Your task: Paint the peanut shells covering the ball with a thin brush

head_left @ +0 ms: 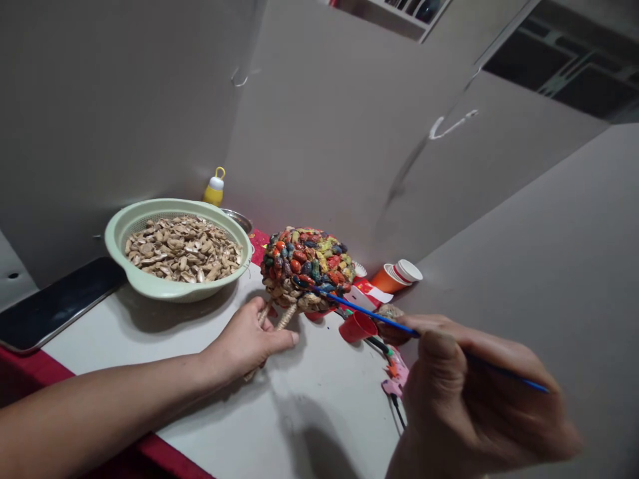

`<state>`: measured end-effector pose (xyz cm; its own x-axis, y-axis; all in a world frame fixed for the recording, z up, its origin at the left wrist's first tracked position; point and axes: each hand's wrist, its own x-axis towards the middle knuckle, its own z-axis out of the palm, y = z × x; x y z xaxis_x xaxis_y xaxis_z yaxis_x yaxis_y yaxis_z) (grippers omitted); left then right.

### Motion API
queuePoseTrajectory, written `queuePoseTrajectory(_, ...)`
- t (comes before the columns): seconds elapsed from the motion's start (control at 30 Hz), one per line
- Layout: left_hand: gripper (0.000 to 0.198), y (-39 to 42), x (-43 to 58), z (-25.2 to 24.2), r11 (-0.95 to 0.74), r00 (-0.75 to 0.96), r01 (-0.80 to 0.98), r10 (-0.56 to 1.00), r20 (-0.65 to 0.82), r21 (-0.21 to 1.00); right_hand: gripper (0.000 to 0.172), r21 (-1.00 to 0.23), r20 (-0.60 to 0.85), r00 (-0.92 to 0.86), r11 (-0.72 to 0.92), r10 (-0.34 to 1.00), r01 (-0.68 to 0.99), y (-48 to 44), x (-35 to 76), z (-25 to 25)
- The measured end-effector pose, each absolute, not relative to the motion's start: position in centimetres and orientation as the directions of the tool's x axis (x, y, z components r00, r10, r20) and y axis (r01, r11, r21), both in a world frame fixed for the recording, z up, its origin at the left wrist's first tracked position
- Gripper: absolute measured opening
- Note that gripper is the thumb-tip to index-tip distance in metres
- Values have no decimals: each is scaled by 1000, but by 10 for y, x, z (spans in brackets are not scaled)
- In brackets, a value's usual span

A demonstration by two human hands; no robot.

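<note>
A dome-shaped craft piece (308, 265) covered in shells painted red, blue, yellow and green stands on a twine-wrapped stem at the table's middle. My left hand (249, 339) is closed round that stem and holds it upright. Close to the camera, my right hand (464, 399) pinches a blue-handled paintbrush (369, 314). The brush tip touches the lower right edge of the painted dome. A small red cup (357, 326) lies just under the brush.
A pale green colander (150, 283) full of unpainted shells sits at the left, a yellow bottle (215, 188) behind it. A dark phone (50, 303) lies far left. Stacked orange paper cups (397, 276) lie at the right. More brushes (394, 379) rest near the white tabletop's (299, 412) edge.
</note>
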<state>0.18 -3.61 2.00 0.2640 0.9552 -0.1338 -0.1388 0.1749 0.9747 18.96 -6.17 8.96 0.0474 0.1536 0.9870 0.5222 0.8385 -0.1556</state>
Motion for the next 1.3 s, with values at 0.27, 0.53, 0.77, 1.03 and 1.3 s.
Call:
queuePoseTrajectory(0.27, 40, -35, 0, 18, 150, 226, -132, 967, -118, 980, 19, -193, 981, 75, 843, 180, 503, -74, 188, 99)
queuePoseTrajectory(0.53, 43, -35, 2, 17, 180, 265, -110, 953, -146, 977, 15, -229, 907, -142, 750, 395, 621, -91, 203, 103)
queuePoseTrajectory(0.77, 39, -36, 2, 15, 164, 254, -159, 960, -120, 974, 34, -68, 869, -344, 776, 355, 627, -84, 206, 104)
queuePoseTrajectory(1.03, 36, -39, 1, 25, 193, 261, -140, 953, -152, 971, 29, -100, 871, -311, 756, 381, 646, -89, 209, 101)
queuePoseTrajectory(1.3, 45, -36, 0, 20, 201, 261, -194, 954, -147, 960, 11, -216, 895, -138, 681, 425, 700, -91, 211, 98)
